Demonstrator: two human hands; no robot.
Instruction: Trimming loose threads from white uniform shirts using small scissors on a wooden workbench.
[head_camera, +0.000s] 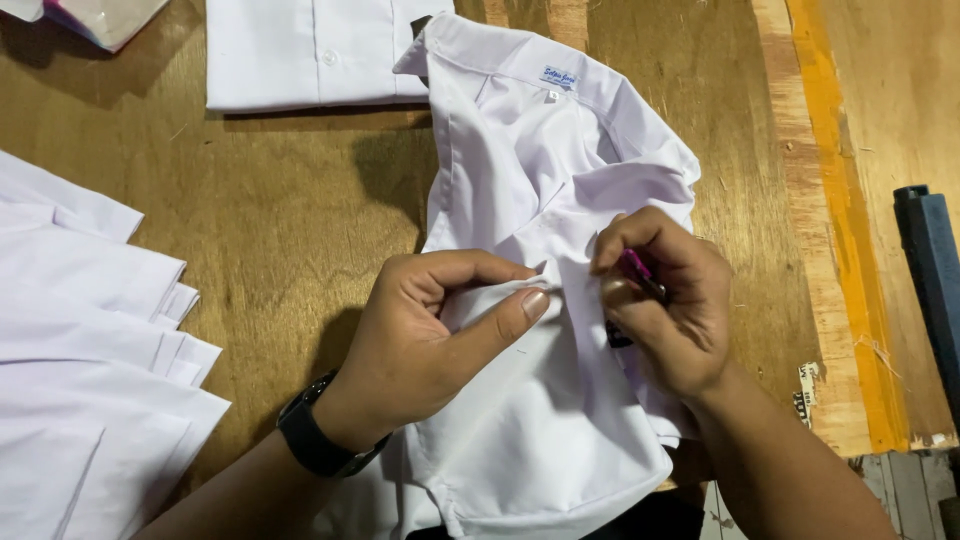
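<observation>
Pinching a fold of the white shirt (545, 420) between thumb and fingers, the left hand (425, 335) holds the cloth just left of the right hand (665, 300). That hand is closed around a small pink tool (636, 268), pressed to the same fold. The shirt lies collar-away on the wooden table (290, 210), between both hands.

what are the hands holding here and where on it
The left hand pinches a fold of the white cotton shirt near its front middle. The right hand grips a small pink-handled tool by its handle, against the same fold.
</observation>
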